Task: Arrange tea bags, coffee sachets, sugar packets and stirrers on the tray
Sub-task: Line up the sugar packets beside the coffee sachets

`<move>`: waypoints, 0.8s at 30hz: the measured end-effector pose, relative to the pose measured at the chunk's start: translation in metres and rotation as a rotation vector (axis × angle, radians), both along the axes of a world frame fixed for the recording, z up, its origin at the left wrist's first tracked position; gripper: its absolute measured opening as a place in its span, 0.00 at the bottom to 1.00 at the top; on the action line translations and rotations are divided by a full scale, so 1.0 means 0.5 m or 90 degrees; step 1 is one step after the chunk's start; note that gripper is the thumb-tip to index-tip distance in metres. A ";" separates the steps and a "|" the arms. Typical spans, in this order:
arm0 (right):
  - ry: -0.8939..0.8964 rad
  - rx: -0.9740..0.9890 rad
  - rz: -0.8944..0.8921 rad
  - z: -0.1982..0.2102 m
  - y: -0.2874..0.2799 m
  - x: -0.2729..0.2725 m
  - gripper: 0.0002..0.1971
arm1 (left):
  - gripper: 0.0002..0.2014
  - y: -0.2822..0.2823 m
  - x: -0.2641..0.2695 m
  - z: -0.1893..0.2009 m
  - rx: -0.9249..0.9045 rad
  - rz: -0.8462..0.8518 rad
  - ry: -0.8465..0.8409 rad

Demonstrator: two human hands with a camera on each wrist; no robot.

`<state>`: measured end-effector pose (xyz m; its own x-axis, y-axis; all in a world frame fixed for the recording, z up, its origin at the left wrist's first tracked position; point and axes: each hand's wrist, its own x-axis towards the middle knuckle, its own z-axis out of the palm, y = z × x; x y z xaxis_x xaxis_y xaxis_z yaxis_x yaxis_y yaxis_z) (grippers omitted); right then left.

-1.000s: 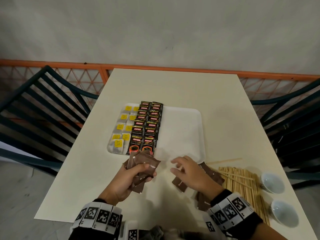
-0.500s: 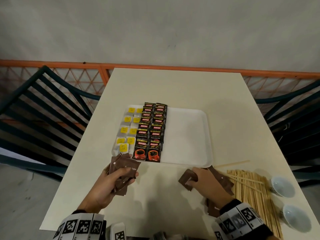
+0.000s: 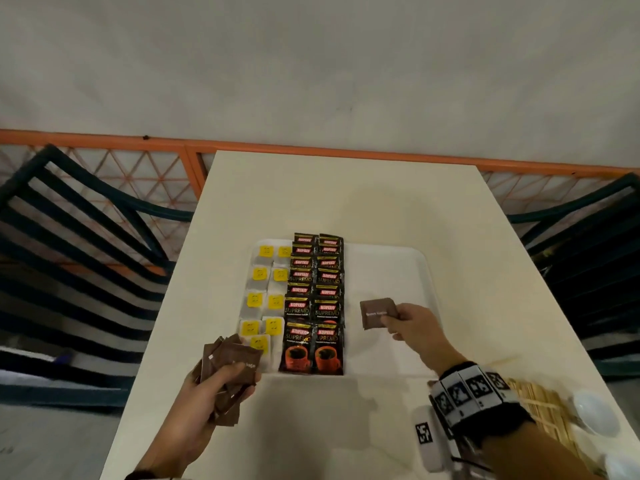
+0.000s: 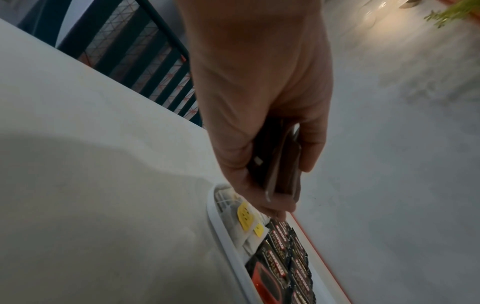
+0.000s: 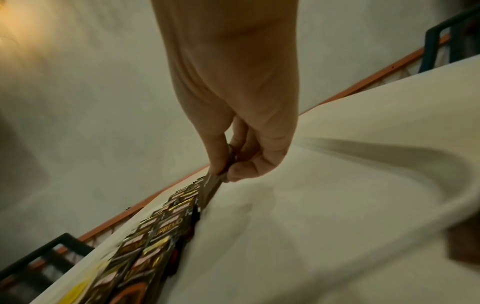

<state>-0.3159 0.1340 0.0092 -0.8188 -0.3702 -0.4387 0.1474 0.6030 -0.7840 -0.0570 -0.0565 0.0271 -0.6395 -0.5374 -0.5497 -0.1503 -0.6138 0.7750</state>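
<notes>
A white tray (image 3: 398, 261) lies mid-table. On its left side are yellow-tagged tea bags (image 3: 259, 299) in two columns, then two columns of black coffee sachets (image 3: 317, 306). My right hand (image 3: 391, 322) pinches one brown sugar packet (image 3: 377, 313) over the bare part of the tray, just right of the sachets; the right wrist view shows thumb and finger on its edge (image 5: 215, 179). My left hand (image 3: 228, 379) grips a fanned stack of brown sugar packets (image 3: 232, 368) at the tray's near left corner, also seen edge-on (image 4: 280, 168). Wooden stirrers (image 3: 540, 400) lie at the near right.
Two small white bowls (image 3: 595, 410) sit near the table's right front edge beside the stirrers. Dark slatted chairs (image 3: 79, 258) flank the table on both sides. An orange railing (image 3: 311, 147) runs behind the far edge.
My right hand lifted a brown packet from the table near the stirrers and carried it forward over the tray. My left hand with its stack shifted slightly left.
</notes>
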 end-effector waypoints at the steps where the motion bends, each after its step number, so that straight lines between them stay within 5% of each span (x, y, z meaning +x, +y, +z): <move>1: -0.017 -0.020 -0.024 -0.003 -0.015 -0.012 0.04 | 0.17 -0.008 -0.002 -0.004 0.002 -0.004 -0.002; 13: -0.004 -0.024 -0.102 -0.051 -0.155 -0.170 0.04 | 0.17 -0.025 -0.106 -0.026 -0.006 -0.045 -0.048; 24: 0.164 0.094 0.004 -0.085 -0.186 -0.225 0.07 | 0.18 -0.027 -0.193 -0.002 0.009 -0.023 -0.012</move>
